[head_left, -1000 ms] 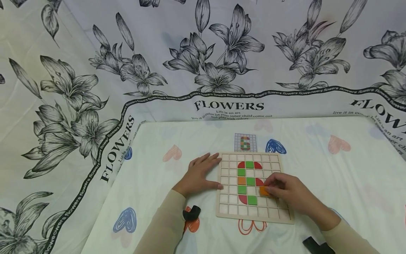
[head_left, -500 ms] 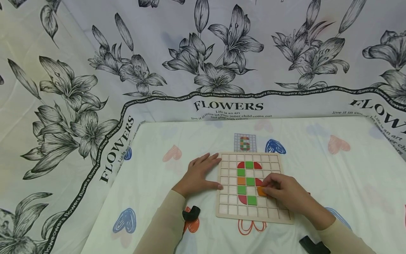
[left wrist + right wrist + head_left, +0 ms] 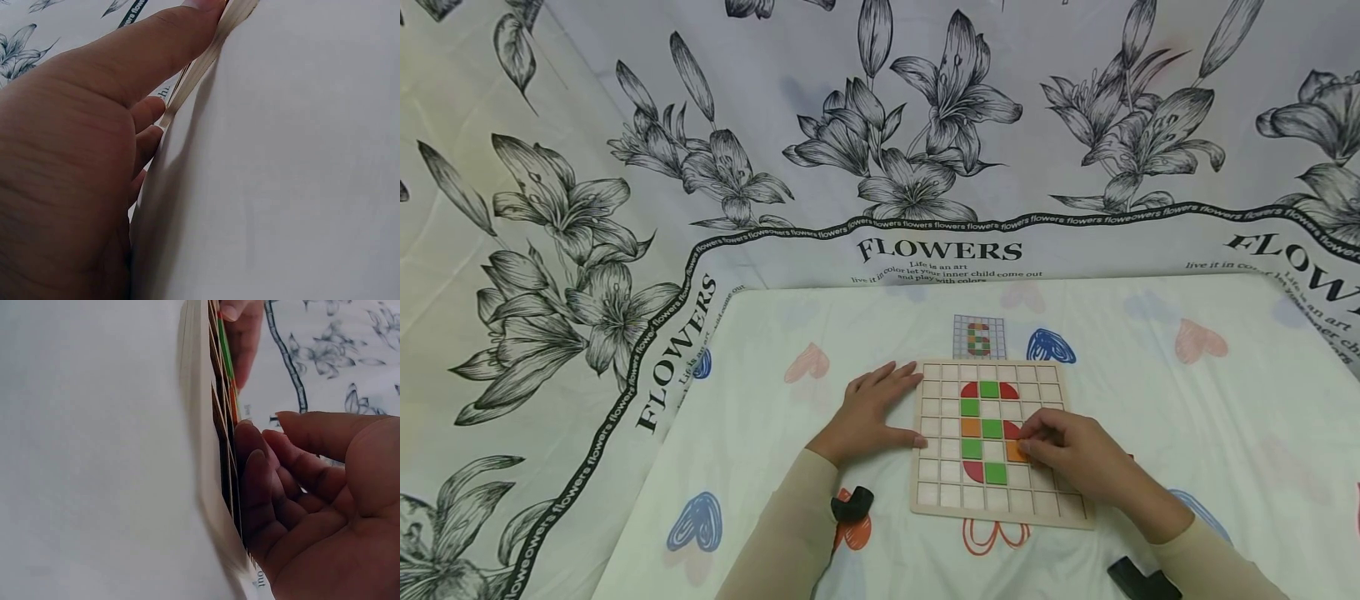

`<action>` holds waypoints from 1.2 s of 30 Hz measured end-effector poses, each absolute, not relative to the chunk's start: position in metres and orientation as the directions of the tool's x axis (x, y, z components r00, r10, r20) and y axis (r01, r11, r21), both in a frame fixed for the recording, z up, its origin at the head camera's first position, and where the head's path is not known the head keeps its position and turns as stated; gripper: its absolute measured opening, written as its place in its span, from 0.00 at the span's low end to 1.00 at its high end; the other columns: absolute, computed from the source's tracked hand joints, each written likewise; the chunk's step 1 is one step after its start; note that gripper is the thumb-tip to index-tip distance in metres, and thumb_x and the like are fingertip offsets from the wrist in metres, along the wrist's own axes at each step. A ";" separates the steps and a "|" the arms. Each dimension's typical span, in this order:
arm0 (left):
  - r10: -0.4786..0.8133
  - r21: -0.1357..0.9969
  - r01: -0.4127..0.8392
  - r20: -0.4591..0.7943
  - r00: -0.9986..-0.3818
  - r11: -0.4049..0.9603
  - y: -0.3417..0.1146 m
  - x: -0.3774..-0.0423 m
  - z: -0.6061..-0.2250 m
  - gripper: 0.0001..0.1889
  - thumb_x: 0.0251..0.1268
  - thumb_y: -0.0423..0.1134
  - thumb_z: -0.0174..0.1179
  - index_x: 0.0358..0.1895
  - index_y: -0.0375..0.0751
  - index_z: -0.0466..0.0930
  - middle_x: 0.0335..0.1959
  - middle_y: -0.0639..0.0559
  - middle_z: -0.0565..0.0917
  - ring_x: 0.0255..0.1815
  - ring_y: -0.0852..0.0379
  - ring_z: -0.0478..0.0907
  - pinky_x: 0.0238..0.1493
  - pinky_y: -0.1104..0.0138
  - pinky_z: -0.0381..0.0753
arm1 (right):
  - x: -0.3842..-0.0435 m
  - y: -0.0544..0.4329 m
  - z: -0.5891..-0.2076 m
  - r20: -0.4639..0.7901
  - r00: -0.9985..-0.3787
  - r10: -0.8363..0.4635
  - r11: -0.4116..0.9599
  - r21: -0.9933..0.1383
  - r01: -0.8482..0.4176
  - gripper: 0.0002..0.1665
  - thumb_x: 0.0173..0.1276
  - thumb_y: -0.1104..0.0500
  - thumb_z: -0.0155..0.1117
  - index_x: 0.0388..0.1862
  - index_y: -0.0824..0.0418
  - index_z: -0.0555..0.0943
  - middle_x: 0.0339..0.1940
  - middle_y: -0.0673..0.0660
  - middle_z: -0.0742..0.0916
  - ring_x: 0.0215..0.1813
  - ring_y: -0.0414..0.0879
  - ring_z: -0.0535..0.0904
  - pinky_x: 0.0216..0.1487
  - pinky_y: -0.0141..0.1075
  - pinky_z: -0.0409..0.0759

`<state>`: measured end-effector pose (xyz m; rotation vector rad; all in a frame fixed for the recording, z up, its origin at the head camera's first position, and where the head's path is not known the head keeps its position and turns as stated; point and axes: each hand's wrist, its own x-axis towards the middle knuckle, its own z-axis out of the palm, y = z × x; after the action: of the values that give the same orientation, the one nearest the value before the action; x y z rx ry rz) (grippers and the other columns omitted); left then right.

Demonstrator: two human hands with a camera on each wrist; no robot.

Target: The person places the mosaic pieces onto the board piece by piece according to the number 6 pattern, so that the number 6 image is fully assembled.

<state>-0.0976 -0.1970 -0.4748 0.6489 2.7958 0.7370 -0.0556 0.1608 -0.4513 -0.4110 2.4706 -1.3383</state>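
Note:
A wooden grid board (image 3: 1000, 518) lies on the table, its cells partly filled with green, orange and red tiles. My left hand (image 3: 868, 414) rests along the board's left edge, with thumb and fingers extended against it; the left wrist view shows that thumb (image 3: 162, 47) at the wooden rim. Over the board's right half, my right hand (image 3: 1078, 450) has its fingertips at an orange square tile (image 3: 1015, 451), which lies in a cell below a red quarter-round tile (image 3: 1011, 430). In the right wrist view the thumb (image 3: 331, 432) stands apart from the bent fingers (image 3: 256, 487).
Behind the board lies a small gridded card (image 3: 979, 337) with a coloured pattern. A black object (image 3: 852, 504) is by the left forearm, another black object (image 3: 1142, 578) by the right. A heart-print cloth (image 3: 760, 417) covers the table; a flower-print curtain (image 3: 820, 192) hangs behind.
The orange tile has shifted slightly left and now lies squarely in its cell. My right hand moved a little left with it, then stayed at it. The left hand has not moved.

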 end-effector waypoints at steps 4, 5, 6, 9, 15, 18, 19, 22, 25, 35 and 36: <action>0.455 0.505 0.366 -0.059 -0.889 0.781 -0.197 -0.097 -0.474 0.55 0.59 0.78 0.69 0.88 0.64 0.61 0.88 0.72 0.52 0.88 0.63 0.39 0.82 0.47 0.44 | -0.056 0.161 -0.450 -0.129 -0.912 -0.390 0.521 -0.848 -0.102 0.04 0.80 0.56 0.72 0.46 0.55 0.88 0.34 0.46 0.86 0.36 0.45 0.81 0.41 0.34 0.79; 0.454 0.506 0.366 -0.059 -0.889 0.781 -0.197 -0.097 -0.474 0.55 0.59 0.78 0.69 0.88 0.64 0.61 0.88 0.72 0.53 0.88 0.63 0.39 0.82 0.47 0.44 | -0.056 0.161 -0.450 -0.131 -0.909 -0.395 0.518 -0.849 -0.102 0.04 0.80 0.56 0.71 0.46 0.55 0.88 0.33 0.47 0.86 0.36 0.45 0.81 0.41 0.35 0.79; 0.454 0.506 0.365 -0.059 -0.889 0.781 -0.197 -0.097 -0.474 0.55 0.59 0.78 0.69 0.88 0.64 0.61 0.88 0.72 0.53 0.88 0.63 0.39 0.82 0.47 0.44 | -0.056 0.161 -0.450 -0.137 -0.908 -0.396 0.515 -0.852 -0.096 0.04 0.80 0.56 0.71 0.46 0.55 0.88 0.33 0.47 0.86 0.36 0.45 0.81 0.41 0.35 0.78; 0.453 0.507 0.363 -0.062 -0.890 0.782 -0.197 -0.097 -0.473 0.55 0.59 0.78 0.69 0.88 0.64 0.61 0.88 0.72 0.53 0.88 0.63 0.38 0.82 0.48 0.43 | -0.057 0.162 -0.450 -0.140 -0.902 -0.408 0.507 -0.857 -0.096 0.04 0.81 0.56 0.70 0.46 0.55 0.88 0.32 0.48 0.86 0.37 0.46 0.81 0.40 0.35 0.78; 0.454 0.504 0.365 -0.060 -0.889 0.782 -0.197 -0.097 -0.473 0.55 0.59 0.77 0.69 0.88 0.64 0.61 0.88 0.71 0.53 0.88 0.63 0.39 0.82 0.47 0.43 | -0.057 0.163 -0.450 -0.126 -0.895 -0.427 0.477 -0.873 -0.105 0.05 0.82 0.56 0.69 0.47 0.55 0.88 0.34 0.48 0.87 0.37 0.46 0.82 0.40 0.35 0.79; 0.455 0.504 0.367 -0.058 -0.889 0.782 -0.197 -0.097 -0.473 0.55 0.60 0.77 0.69 0.88 0.64 0.61 0.88 0.71 0.53 0.88 0.62 0.39 0.82 0.47 0.44 | -0.056 0.163 -0.449 -0.118 -0.898 -0.425 0.458 -0.883 -0.100 0.05 0.82 0.56 0.69 0.47 0.56 0.88 0.34 0.49 0.87 0.37 0.47 0.82 0.41 0.35 0.79; 0.455 0.504 0.368 -0.057 -0.888 0.781 -0.197 -0.097 -0.473 0.55 0.60 0.77 0.69 0.88 0.64 0.61 0.88 0.71 0.53 0.88 0.62 0.39 0.82 0.47 0.44 | -0.056 0.163 -0.448 -0.114 -0.898 -0.425 0.450 -0.888 -0.100 0.05 0.82 0.56 0.69 0.48 0.56 0.88 0.34 0.49 0.86 0.37 0.47 0.82 0.41 0.35 0.80; 0.455 0.502 0.367 -0.061 -0.888 0.783 -0.197 -0.098 -0.473 0.54 0.60 0.77 0.70 0.88 0.65 0.61 0.88 0.71 0.53 0.88 0.63 0.39 0.82 0.47 0.43 | -0.055 0.163 -0.446 -0.106 -0.900 -0.423 0.431 -0.897 -0.097 0.07 0.82 0.55 0.69 0.49 0.57 0.87 0.34 0.50 0.86 0.38 0.48 0.82 0.42 0.35 0.80; 0.456 0.497 0.369 -0.061 -0.888 0.785 -0.197 -0.098 -0.474 0.55 0.60 0.77 0.69 0.88 0.64 0.61 0.88 0.72 0.52 0.88 0.63 0.39 0.82 0.48 0.44 | -0.055 0.164 -0.445 -0.093 -0.900 -0.425 0.408 -0.908 -0.099 0.09 0.84 0.54 0.67 0.51 0.59 0.87 0.35 0.53 0.86 0.40 0.51 0.83 0.43 0.36 0.81; 0.459 0.505 0.371 -0.057 -0.887 0.779 -0.198 -0.098 -0.473 0.55 0.60 0.78 0.69 0.88 0.64 0.61 0.88 0.73 0.52 0.88 0.62 0.40 0.81 0.48 0.44 | -0.056 0.169 -0.441 0.001 -0.880 -0.475 0.258 -0.956 -0.140 0.16 0.91 0.56 0.53 0.56 0.66 0.84 0.45 0.60 0.88 0.46 0.53 0.85 0.44 0.41 0.87; 0.458 0.505 0.370 -0.058 -0.887 0.780 -0.198 -0.098 -0.473 0.55 0.60 0.78 0.69 0.88 0.64 0.61 0.88 0.73 0.52 0.88 0.62 0.40 0.81 0.48 0.44 | -0.056 0.170 -0.441 0.008 -0.879 -0.476 0.244 -0.959 -0.141 0.17 0.91 0.56 0.52 0.57 0.67 0.83 0.46 0.61 0.88 0.47 0.54 0.85 0.45 0.41 0.87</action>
<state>-0.0979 -0.1976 -0.4730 0.6559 2.7945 0.7378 -0.0560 0.1697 -0.4409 -0.5736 2.2353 -1.6771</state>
